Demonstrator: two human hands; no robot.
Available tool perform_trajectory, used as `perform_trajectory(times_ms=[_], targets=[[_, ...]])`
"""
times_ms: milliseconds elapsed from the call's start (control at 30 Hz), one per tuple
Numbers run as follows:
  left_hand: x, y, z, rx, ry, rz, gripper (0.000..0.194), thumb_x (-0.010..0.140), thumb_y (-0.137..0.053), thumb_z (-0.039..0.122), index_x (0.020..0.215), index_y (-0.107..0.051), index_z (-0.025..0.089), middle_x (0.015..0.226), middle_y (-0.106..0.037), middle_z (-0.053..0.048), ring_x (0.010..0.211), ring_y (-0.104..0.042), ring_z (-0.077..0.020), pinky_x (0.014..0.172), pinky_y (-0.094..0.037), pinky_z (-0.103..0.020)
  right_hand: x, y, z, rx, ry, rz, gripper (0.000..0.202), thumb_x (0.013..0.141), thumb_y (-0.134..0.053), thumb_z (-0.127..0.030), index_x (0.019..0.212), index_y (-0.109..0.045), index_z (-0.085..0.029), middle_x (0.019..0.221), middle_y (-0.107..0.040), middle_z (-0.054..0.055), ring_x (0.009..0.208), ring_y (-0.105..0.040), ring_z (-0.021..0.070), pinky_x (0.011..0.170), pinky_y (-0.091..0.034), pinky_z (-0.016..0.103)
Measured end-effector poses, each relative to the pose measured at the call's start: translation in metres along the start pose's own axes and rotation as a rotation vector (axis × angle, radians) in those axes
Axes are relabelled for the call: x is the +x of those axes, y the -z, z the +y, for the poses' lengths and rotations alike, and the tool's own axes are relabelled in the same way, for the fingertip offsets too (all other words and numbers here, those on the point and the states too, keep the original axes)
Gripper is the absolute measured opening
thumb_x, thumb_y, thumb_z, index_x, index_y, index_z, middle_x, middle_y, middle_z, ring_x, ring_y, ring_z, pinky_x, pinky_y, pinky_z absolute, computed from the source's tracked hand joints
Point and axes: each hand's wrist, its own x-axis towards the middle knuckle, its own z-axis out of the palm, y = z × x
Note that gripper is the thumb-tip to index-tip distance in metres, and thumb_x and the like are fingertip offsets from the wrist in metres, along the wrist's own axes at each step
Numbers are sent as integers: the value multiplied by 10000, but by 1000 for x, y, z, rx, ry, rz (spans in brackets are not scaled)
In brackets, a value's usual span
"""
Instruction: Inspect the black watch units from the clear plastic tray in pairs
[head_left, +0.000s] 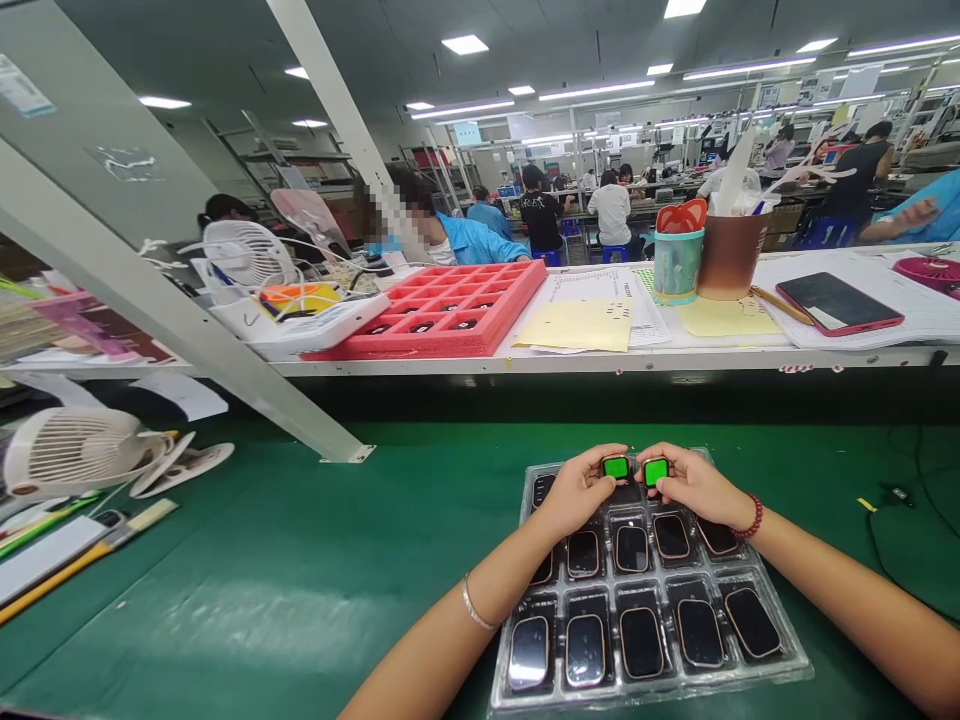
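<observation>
My left hand (pixel 581 488) pinches a smartwatch (pixel 616 467) whose screen glows plain green. Close beside it, my right hand (pixel 691 482) grips a second smartwatch (pixel 655 473), also lit green. Both are held over the far row of a clear plastic tray (pixel 787 668). In the tray's compartments lie several more watch bodies with dark screens, such as one dark watch (pixel 641 642) in the near row. My hands and forearms hide part of the far and middle rows.
On the shelf ahead are a pink foam tray (pixel 517 305), papers (pixel 574 325), a teal cup (pixel 677 265), a brown cup (pixel 731 255) and a phone (pixel 840 302). A fan (pixel 75 450) and brushes (pixel 142 522) lie left. A cable (pixel 874 545) runs at right. Co-workers sit beyond.
</observation>
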Motion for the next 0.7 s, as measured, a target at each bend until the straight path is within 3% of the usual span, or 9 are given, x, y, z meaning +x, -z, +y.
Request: perform_trajectory(times_ms=[233,367,700], targets=[[1,0,-2,-15,-5,-5,389,755,-647,300,1104,-594,137,964,-660,-90,838,-623,-182,816,-507,-364,1,0,1,-13,16,16,246,821,-534,-245,1061,-539,-193,950,-631,53,731,-625,147,591,-501,263],[1,0,-3,-2,4,1,357,755,-644,276,1081,-597,137,956,-655,-86,822,-621,-174,784,-516,-346,0,-1,0,-39,21,11,238,816,-525,-221,1052,-546,-191,923,-635,48,698,-624,137,599,-509,268],[2,3,-8,67,-25,40,347,755,-603,195,1098,-583,151,998,-645,-88,901,-614,-196,789,-511,-334,0,-4,-2,24,69,-3,416,717,-528,-92,1113,-510,-216,1078,-617,54,919,-623,170,772,-532,320]])
